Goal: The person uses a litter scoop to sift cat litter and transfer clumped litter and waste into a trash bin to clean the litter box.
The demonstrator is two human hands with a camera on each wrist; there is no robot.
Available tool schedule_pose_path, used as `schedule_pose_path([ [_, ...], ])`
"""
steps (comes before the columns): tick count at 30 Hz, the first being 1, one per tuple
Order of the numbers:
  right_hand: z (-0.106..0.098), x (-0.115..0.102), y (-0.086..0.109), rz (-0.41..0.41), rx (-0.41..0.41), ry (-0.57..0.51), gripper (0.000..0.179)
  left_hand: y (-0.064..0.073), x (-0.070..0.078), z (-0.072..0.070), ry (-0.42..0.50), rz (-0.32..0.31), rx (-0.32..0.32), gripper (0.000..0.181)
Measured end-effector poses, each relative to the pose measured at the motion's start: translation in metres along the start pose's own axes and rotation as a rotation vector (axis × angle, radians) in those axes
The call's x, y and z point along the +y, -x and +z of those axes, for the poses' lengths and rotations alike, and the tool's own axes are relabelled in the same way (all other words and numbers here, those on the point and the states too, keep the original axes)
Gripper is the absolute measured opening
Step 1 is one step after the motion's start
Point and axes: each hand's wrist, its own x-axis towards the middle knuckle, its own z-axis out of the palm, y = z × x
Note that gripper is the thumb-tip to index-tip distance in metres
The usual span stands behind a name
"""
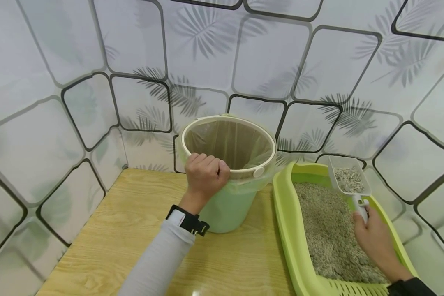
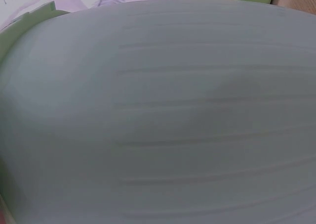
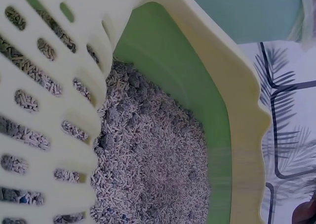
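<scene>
My left hand (image 1: 206,174) grips the near rim of a pale green bucket (image 1: 225,209), its fingers curled over the edge. A thin translucent bag (image 1: 222,139) lines the bucket. The bucket's ribbed side (image 2: 173,115) fills the left wrist view. On the right, my right hand (image 1: 375,236) holds the handle of a clear litter scoop (image 1: 342,161), with some litter (image 1: 349,181) in its pan. The scoop is above the far right part of a yellow-green litter box (image 1: 286,218). Grey-beige pellet litter (image 3: 153,155) lies in the box; in the right wrist view the hand itself is barely visible.
Bucket and litter box stand side by side on a wood-grain tabletop (image 1: 144,213). A slotted ledge (image 3: 54,105) covers the box's near end. Patterned curtain-like walls (image 1: 203,53) with leaf prints enclose the back and both sides.
</scene>
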Motion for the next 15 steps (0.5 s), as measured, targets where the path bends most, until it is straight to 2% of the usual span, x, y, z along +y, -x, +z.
schedule_pose_path([
  [7, -0.0012, 0.0047, -0.0028, -0.05, -0.062, 0.104, 0.044, 0.0002, -0.0015, -0.0006, -0.005, 0.004, -0.004, 0.039],
  [12, -0.0007, 0.0067, -0.0055, -0.168, -0.072, 0.289, 0.031, 0.0006, -0.0019, -0.0009, 0.002, 0.002, -0.001, 0.038],
  [15, 0.0006, 0.0073, -0.0042, -0.26, -0.035, 0.374, 0.023, 0.0002, -0.0011, -0.0008, 0.009, 0.004, 0.002, 0.038],
])
